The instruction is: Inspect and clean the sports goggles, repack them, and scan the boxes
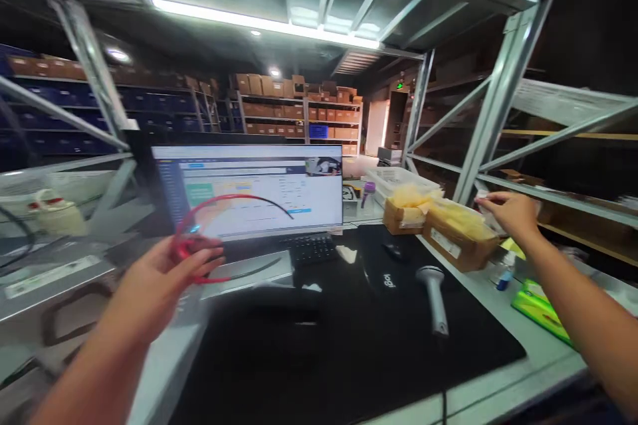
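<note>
My left hand (pixel 164 279) is closed around a red cord with black ends (pixel 239 196), thin and cable-like. It bends in an open curve in front of the monitor screen (pixel 249 179), and its exact kind cannot be made out. Away on the right, my right hand (pixel 513 212) is raised, with thumb and forefinger pinched at a small whitish piece (pixel 481 194) too blurred to name. Below and left of that hand stands a cardboard box (pixel 461 246) with yellowish plastic bags (pixel 458 218) in it.
A barcode scanner (pixel 434 299) lies on the black desk mat (pixel 349 352), near a mouse (pixel 393 251) and keyboard (pixel 312 249). A green packet (pixel 541 312) and small bottle (pixel 505 271) sit at right. Metal posts (pixel 503 93) frame the desk.
</note>
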`<action>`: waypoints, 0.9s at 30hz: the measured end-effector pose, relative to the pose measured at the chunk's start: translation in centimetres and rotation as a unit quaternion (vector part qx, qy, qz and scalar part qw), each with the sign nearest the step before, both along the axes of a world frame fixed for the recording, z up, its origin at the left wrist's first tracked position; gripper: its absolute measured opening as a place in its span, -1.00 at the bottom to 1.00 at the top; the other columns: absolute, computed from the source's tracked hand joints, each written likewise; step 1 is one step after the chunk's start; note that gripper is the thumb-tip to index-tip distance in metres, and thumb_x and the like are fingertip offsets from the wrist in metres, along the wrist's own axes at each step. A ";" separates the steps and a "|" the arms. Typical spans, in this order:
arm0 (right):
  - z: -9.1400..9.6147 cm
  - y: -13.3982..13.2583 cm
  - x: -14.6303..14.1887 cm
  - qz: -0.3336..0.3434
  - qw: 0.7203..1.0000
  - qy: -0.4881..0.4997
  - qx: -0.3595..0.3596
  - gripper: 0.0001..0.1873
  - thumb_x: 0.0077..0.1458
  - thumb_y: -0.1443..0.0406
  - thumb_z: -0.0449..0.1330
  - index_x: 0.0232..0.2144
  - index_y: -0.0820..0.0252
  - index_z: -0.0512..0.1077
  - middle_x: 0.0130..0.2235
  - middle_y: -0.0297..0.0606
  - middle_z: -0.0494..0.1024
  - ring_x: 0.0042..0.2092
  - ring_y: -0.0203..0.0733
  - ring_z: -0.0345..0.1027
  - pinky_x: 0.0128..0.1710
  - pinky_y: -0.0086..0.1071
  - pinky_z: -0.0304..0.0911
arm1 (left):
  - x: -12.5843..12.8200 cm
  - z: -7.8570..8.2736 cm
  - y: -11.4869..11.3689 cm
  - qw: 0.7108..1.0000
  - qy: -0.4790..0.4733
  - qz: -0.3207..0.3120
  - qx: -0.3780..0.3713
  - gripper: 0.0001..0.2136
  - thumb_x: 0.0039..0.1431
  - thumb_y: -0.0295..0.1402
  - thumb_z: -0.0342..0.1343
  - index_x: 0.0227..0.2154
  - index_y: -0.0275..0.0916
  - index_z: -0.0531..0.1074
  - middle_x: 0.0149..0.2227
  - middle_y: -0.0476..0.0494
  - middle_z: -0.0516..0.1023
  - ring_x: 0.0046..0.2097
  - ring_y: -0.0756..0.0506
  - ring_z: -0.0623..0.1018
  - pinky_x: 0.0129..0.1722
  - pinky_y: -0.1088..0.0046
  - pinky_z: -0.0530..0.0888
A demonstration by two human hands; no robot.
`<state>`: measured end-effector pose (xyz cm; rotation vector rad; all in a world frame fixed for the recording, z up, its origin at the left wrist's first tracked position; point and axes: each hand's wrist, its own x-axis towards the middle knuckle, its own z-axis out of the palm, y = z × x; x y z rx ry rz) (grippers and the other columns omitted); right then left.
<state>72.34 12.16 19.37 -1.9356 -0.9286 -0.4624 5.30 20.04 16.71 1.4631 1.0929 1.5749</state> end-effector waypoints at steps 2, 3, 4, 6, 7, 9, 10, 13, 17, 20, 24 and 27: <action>1.3 3.4 -6.1 0.117 0.993 -0.006 -0.007 -0.51 -0.08 -0.10 0.39 -0.53 0.24 0.54 -0.52 -0.13 0.49 -0.47 -0.15 0.22 -0.40 -0.22 0.02 | -0.3 0.0 0.4 0.997 -0.054 -0.031 -0.035 -0.48 -0.24 -0.05 0.50 -0.23 -0.21 0.54 -0.18 -0.14 0.63 -0.15 -0.22 0.64 -0.25 0.35 0.63; 1.7 5.0 -9.5 0.181 0.983 -0.008 -0.012 -0.46 -0.14 -0.15 0.39 -0.57 0.23 0.52 -0.55 -0.19 0.46 -0.48 -0.17 0.21 -0.41 -0.25 0.03 | -0.4 0.1 0.6 0.995 -0.077 -0.046 -0.040 -0.49 -0.23 -0.09 0.50 -0.22 -0.21 0.54 -0.16 -0.13 0.62 -0.12 -0.21 0.63 -0.19 0.34 0.63; 1.9 6.5 -13.0 0.244 0.970 -0.011 -0.016 -0.42 -0.17 -0.21 0.36 -0.59 0.21 0.51 -0.57 -0.23 0.44 -0.48 -0.18 0.22 -0.42 -0.27 0.04 | -0.4 0.2 0.8 0.993 -0.093 -0.058 -0.035 -0.52 -0.20 -0.12 0.50 -0.22 -0.22 0.53 -0.16 -0.13 0.61 -0.11 -0.19 0.62 -0.15 0.31 0.63; 1.9 8.9 -20.2 0.363 0.931 -0.016 -0.021 -0.35 -0.14 -0.29 0.27 -0.61 0.19 0.49 -0.56 -0.26 0.43 -0.45 -0.18 0.26 -0.42 -0.31 0.11 | -0.8 0.4 1.1 0.990 -0.117 -0.078 -0.025 -0.56 -0.16 -0.17 0.48 -0.21 -0.23 0.53 -0.17 -0.12 0.60 -0.12 -0.16 0.61 -0.08 0.23 0.63; 1.7 9.8 -23.6 0.417 0.908 -0.016 -0.026 -0.34 -0.11 -0.30 0.23 -0.61 0.19 0.50 -0.56 -0.27 0.43 -0.44 -0.18 0.28 -0.41 -0.32 0.14 | -1.1 0.4 1.2 0.988 -0.127 -0.087 -0.022 -0.58 -0.13 -0.18 0.47 -0.21 -0.23 0.53 -0.17 -0.13 0.60 -0.12 -0.15 0.60 -0.06 0.20 0.63; 1.0 11.2 -29.8 0.510 0.859 -0.014 -0.035 -0.38 -0.06 -0.26 0.23 -0.62 0.18 0.50 -0.53 -0.26 0.46 -0.41 -0.16 0.33 -0.38 -0.32 0.22 | -1.8 0.5 1.2 0.984 -0.145 -0.101 -0.024 -0.61 -0.09 -0.21 0.45 -0.21 -0.24 0.54 -0.17 -0.14 0.60 -0.13 -0.14 0.60 -0.04 0.16 0.62; 0.7 11.6 -32.4 0.548 0.835 -0.009 -0.037 -0.41 -0.02 -0.22 0.23 -0.58 0.17 0.53 -0.49 -0.24 0.51 -0.38 -0.15 0.37 -0.34 -0.31 0.26 | -2.3 0.5 1.1 0.982 -0.156 -0.106 -0.029 -0.62 -0.08 -0.22 0.45 -0.22 -0.25 0.54 -0.16 -0.15 0.60 -0.13 -0.14 0.60 -0.04 0.15 0.62; -0.4 12.2 -38.2 0.624 0.781 0.019 -0.035 -0.52 0.01 -0.14 0.28 -0.45 0.16 0.60 -0.37 -0.19 0.60 -0.29 -0.11 0.46 -0.24 -0.28 0.35 | -3.7 0.8 0.5 0.972 -0.192 -0.125 -0.048 -0.65 -0.09 -0.25 0.45 -0.25 -0.26 0.54 -0.18 -0.17 0.61 -0.14 -0.15 0.60 -0.05 0.12 0.62; -1.4 12.3 -41.2 0.659 0.749 0.067 -0.027 -0.58 -0.03 -0.07 0.35 -0.47 0.18 0.60 -0.41 -0.20 0.60 -0.34 -0.14 0.44 -0.30 -0.32 0.33 | -5.4 1.2 -0.4 0.965 -0.205 -0.152 -0.054 -0.70 -0.02 -0.25 0.42 -0.24 -0.25 0.56 -0.15 -0.19 0.60 -0.13 -0.17 0.59 -0.06 0.11 0.64; -2.1 12.2 -41.4 0.660 0.744 0.099 -0.023 -0.59 -0.02 -0.05 0.36 -0.52 0.19 0.56 -0.50 -0.27 0.53 -0.43 -0.21 0.35 -0.42 -0.38 0.23 | -6.1 1.4 -0.7 0.966 -0.207 -0.149 -0.041 -0.73 0.03 -0.27 0.39 -0.21 -0.23 0.56 -0.12 -0.20 0.60 -0.10 -0.17 0.59 -0.04 0.11 0.63; -3.2 12.0 -41.0 0.663 0.738 0.114 -0.042 -0.47 0.01 -0.12 0.31 -0.61 0.21 0.46 -0.60 -0.34 0.38 -0.51 -0.28 0.19 -0.50 -0.40 0.08 | -6.1 1.3 -0.4 0.966 -0.197 -0.162 -0.038 -0.74 0.05 -0.25 0.38 -0.21 -0.23 0.56 -0.11 -0.22 0.60 -0.08 -0.18 0.59 -0.04 0.12 0.64; -3.7 11.9 -41.0 0.667 0.735 0.109 -0.051 -0.44 0.05 -0.15 0.27 -0.63 0.20 0.45 -0.57 -0.32 0.40 -0.47 -0.24 0.23 -0.44 -0.36 0.13 | -5.6 1.2 0.3 0.966 -0.194 -0.162 -0.049 -0.73 0.04 -0.25 0.38 -0.22 -0.23 0.57 -0.13 -0.23 0.60 -0.08 -0.19 0.59 -0.05 0.10 0.64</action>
